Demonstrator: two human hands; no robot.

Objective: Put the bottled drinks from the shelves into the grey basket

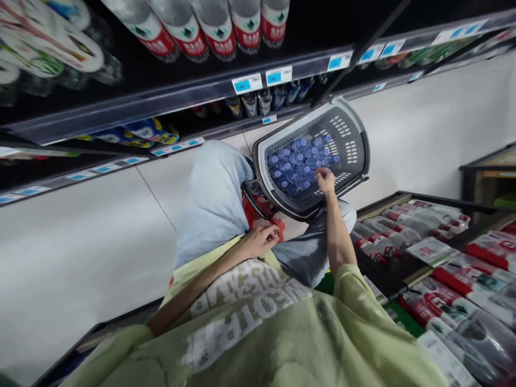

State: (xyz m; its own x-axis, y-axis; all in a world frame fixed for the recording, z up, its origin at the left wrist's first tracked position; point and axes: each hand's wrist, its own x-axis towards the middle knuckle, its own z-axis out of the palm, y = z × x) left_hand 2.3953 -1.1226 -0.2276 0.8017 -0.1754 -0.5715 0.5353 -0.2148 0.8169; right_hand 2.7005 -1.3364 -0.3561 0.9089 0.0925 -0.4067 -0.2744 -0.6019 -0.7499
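Note:
A grey shopping basket [355, 134] stands on the floor in front of my knees, packed with several blue-capped bottles [296, 158]. My right hand [324, 180] reaches into the basket at its near side, with its fingers curled down around the top of one bottle. My left hand [262, 239] is closed on the basket's red handle [252, 210], which hangs down at the near rim. My light jeans and green printed shirt fill the lower middle of the view.
Dark shelves [169, 94] run along the left and top, stocked with red-labelled water bottles [217, 27] and blue price tags. Shrink-wrapped packs of red-labelled bottles [419, 220] lie in low racks at the right. Pale floor tiles [80, 242] lie between them.

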